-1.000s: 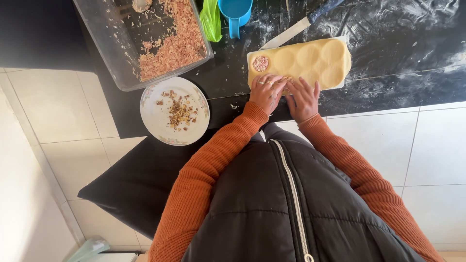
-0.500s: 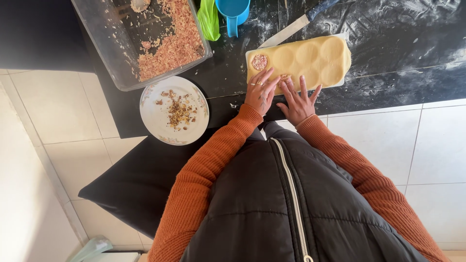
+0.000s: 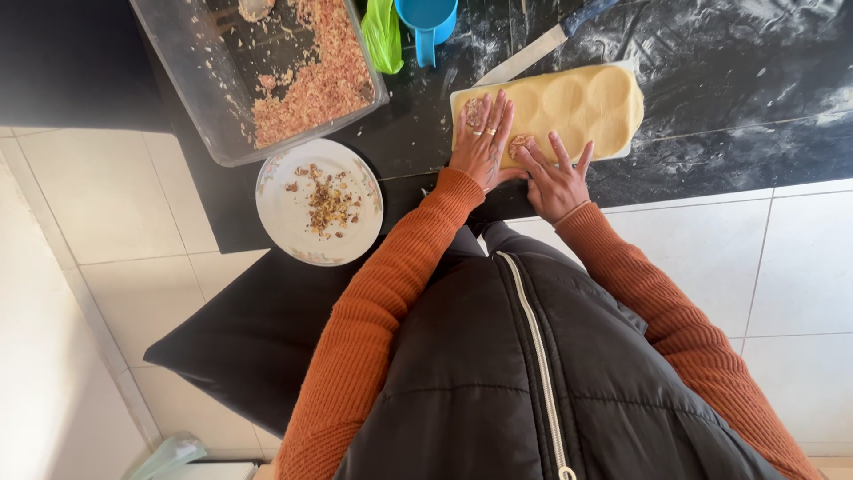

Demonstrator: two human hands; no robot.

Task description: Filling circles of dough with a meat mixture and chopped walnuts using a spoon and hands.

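Both hands have slid further onto the dough [image 3: 569, 107]: left hand [image 3: 482, 142] lies flat and open on its near-left end, right hand [image 3: 555, 178] spread beside it, fingertips pressing; neither grips anything.

**Pale yellow dough on a black, flour-dusted counter**

Under the fingers [image 3: 487, 120] of the left hand [image 3: 482, 147] lies a pale yellow dough sheet [image 3: 577, 107] with 2 pinkish-brown mounds of filling [image 3: 520, 142] near the fingertips. The counter [image 3: 729, 80] beyond the fingers is black, streaked with white flour. Left of the fingers stands a white plate [image 3: 284, 209] with a faint floral rim, scattered with brown crumbs. Further off: a clear tub [image 3: 191, 98] of pink-brown mince, a bright blue cup [image 3: 428, 22], a green bag [image 3: 382, 36]. Both sleeves [image 3: 391, 293] are rust orange; the vest [image 3: 533, 382] is black.
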